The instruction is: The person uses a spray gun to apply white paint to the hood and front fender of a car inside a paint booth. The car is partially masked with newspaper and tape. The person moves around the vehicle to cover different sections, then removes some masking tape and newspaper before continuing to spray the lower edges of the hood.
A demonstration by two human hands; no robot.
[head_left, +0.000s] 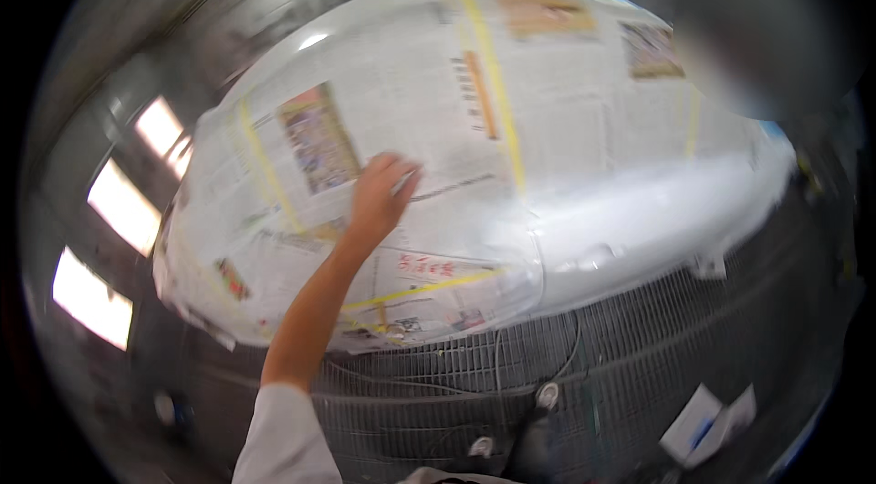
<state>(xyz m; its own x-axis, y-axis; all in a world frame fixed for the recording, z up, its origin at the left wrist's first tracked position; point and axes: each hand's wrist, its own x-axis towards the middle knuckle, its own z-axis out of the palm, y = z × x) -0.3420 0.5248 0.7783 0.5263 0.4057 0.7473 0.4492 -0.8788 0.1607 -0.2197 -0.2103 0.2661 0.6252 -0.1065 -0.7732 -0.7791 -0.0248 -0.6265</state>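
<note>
My left hand (pixel 385 190) reaches from the lower left over a car body masked with newspaper (pixel 411 110). Its fingers are curled toward the thumb and slightly smeared by motion. A small pale spot shows between them, too blurred to name. Whether the hand touches the paper, I cannot tell. Strips of yellow masking tape (pixel 493 73) run across the sheets, and another yellow strip (pixel 429 286) lies along the lower edge. To the right, a bare white body panel (pixel 630 224) is left uncovered by the newspaper. My right hand is out of view.
Under the car lies a dark slatted floor grating (pixel 438 370) with a thin hose or cable (pixel 497 361). White sheets of paper (pixel 698 420) rest on the floor at lower right. Bright windows (pixel 123 206) line the left wall. A large blurred grey shape (pixel 776 37) blocks the upper right.
</note>
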